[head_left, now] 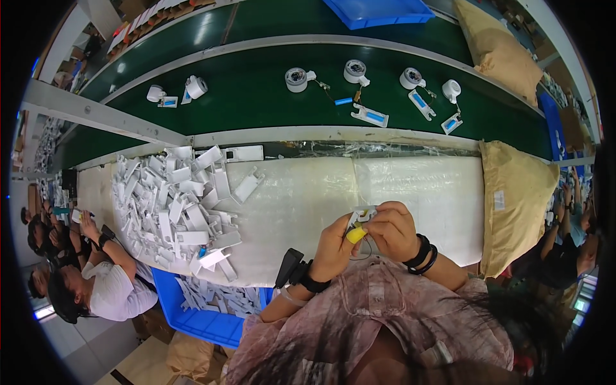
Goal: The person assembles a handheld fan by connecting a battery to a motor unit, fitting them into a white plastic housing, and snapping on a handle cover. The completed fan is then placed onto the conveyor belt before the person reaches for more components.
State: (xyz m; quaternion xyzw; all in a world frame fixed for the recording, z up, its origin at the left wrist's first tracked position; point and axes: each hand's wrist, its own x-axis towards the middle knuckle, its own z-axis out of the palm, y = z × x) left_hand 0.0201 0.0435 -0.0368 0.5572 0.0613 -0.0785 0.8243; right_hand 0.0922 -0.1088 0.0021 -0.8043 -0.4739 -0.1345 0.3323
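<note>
From the head view, both hands meet over the near edge of the bench point(398, 192), which is covered in a white sheet. The left hand point(335, 247) comes up from below with a black band and a small black device strapped at the wrist; its thumb, capped in a yellow finger cot point(355, 235), presses against the lower part of a small white plastic bracket point(361, 215). The right hand point(393, 230), with two dark bands at its wrist, curls its fingers together around the same bracket from the other side, so the piece is pinched between the two hands just above the near edge, toward the middle of the bench.

On the left part of the bench lies a heap of white plastic brackets point(176, 208), spreading from the far edge to the near one. Below the near-left corner sits a blue bin point(168, 301) holding more of the same pieces. At the right end of the bench a tan sack point(513, 205) leans. Beyond the far edge runs a green conveyor belt point(256, 96) carrying small white round units point(296, 79) with brackets beside them. Other people sit at the lower left.
</note>
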